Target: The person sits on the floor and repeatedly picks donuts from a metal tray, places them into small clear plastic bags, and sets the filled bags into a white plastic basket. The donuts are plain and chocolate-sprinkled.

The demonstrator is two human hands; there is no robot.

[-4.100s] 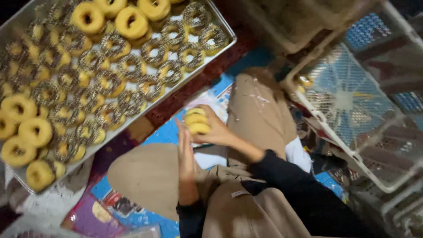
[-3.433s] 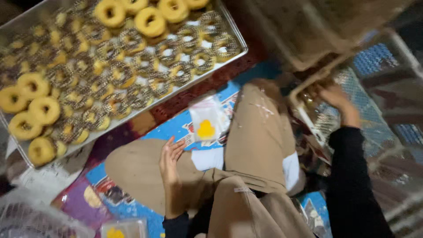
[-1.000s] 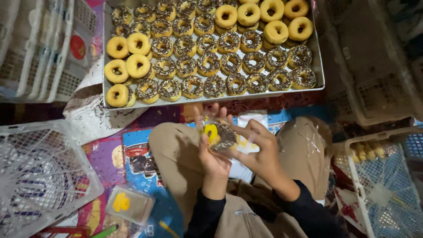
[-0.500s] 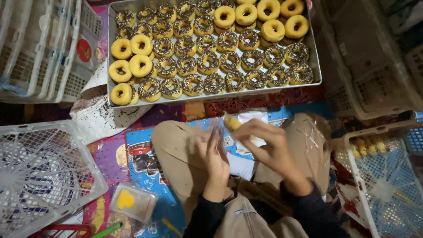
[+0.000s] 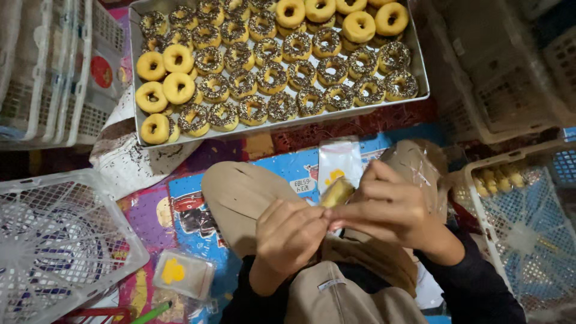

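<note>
Seated person viewed from above, knees spread over a printed floor mat (image 5: 180, 210). Both hands meet at the centre of the view, above the lap. The left hand (image 5: 291, 234) is curled into a loose fist, its fingertips pinched on the near end of a small yellow doughnut (image 5: 336, 192); the right hand (image 5: 390, 207), at 3 o'clock from the left, closes thumb and fingers on the same piece from the other side. The doughnut appears pale yellow and glossy, apparently inside a clear wrapper, with only a short wedge visible between the fingers. At 12 o'clock from the hands lies a flat clear plastic bag (image 5: 339, 162) with a yellow mark, and beyond it a metal tray (image 5: 420, 72) holds rows of sprinkle-topped doughnuts and plain yellow-glazed ones. A white plastic crate (image 5: 60, 240) sits at 9 o'clock, and a second crate (image 5: 528, 228) at 3 o'clock. A wrapped yellow doughnut pack (image 5: 183, 273) rests at 8 o'clock.
</note>
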